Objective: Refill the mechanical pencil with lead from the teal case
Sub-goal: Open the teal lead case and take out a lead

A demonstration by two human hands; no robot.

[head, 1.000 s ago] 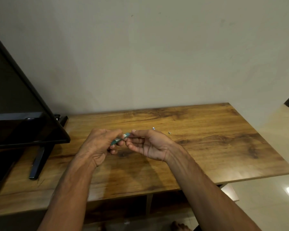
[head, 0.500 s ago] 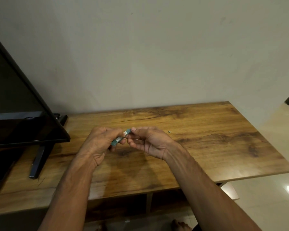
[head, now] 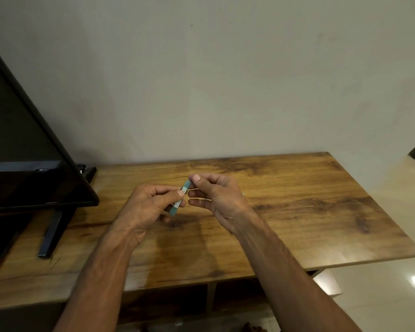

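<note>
My left hand grips a slim teal lead case with a pale label, tilted up to the right, above the wooden table. My right hand pinches the case's upper end between thumb and forefinger; its other fingers are spread loosely below. No mechanical pencil is visible. A tiny pale piece lies on the table just behind my right hand, mostly hidden.
A black flat screen on a dark stand fills the left side of the table. A plain wall rises behind. The table's right edge drops to a glossy tiled floor. Shelves sit below the front edge.
Both hands have lifted slightly with the teal case. My right hand's lower fingers have opened out, and the case now stands steeper and more exposed.
</note>
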